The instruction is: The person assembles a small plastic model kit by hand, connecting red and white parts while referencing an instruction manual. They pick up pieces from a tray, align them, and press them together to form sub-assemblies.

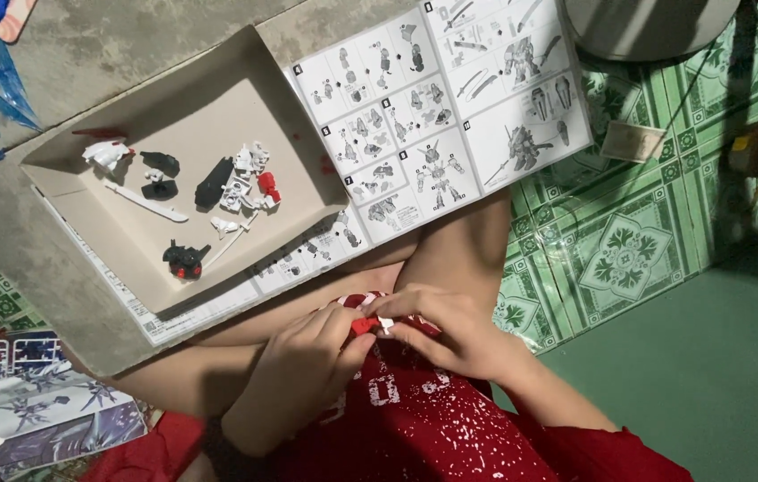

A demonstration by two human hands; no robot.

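From where I watch, the green patterned floor tiles [629, 250] fill the right of the frame. The open cardboard box lid [209, 116] sits at upper left, holding loose white, black and red model kit parts [236, 183], with the printed instruction sheet [450, 98] spread beside it at top centre. Low in the middle, my left hand [294, 375] and right hand [446, 335] meet over the lap, fingertips touching. Both pinch one small red and white model piece [370, 324] between them, just above the red shirt [433, 419].
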